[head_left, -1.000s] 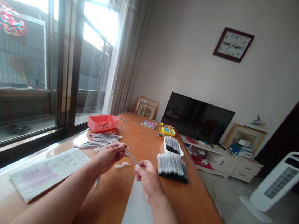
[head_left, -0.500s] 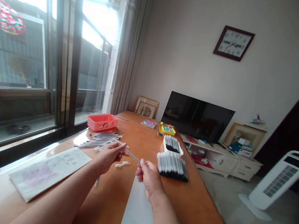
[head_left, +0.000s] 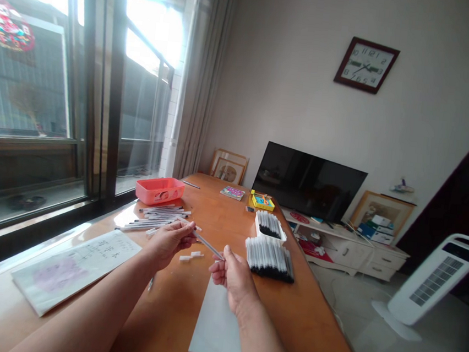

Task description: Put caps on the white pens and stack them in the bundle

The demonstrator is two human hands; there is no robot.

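Note:
Both my hands hold one thin white pen (head_left: 208, 245) above the orange wooden table (head_left: 222, 213). My left hand (head_left: 170, 242) pinches its far end, fingers closed. My right hand (head_left: 231, 272) grips the near end in a closed fist. Two small white caps (head_left: 191, 257) lie on the table just below the pen. A loose row of white pens (head_left: 158, 217) lies beyond my left hand. To the right of my right hand lies a packed block of black-ended pens (head_left: 269, 258), with a white tray of more pens (head_left: 270, 226) behind it.
A pink plastic box (head_left: 159, 190) stands by the window. A printed paper sheet (head_left: 72, 263) lies at the left, a blank white sheet (head_left: 220, 324) under my right forearm. Small colourful boxes (head_left: 262, 202) sit at the far end. A television (head_left: 308, 182) and white fan (head_left: 431, 286) stand beyond.
My right hand has slid slightly right and forward along the pen and the view has drifted a little; both hands keep hold of the pen.

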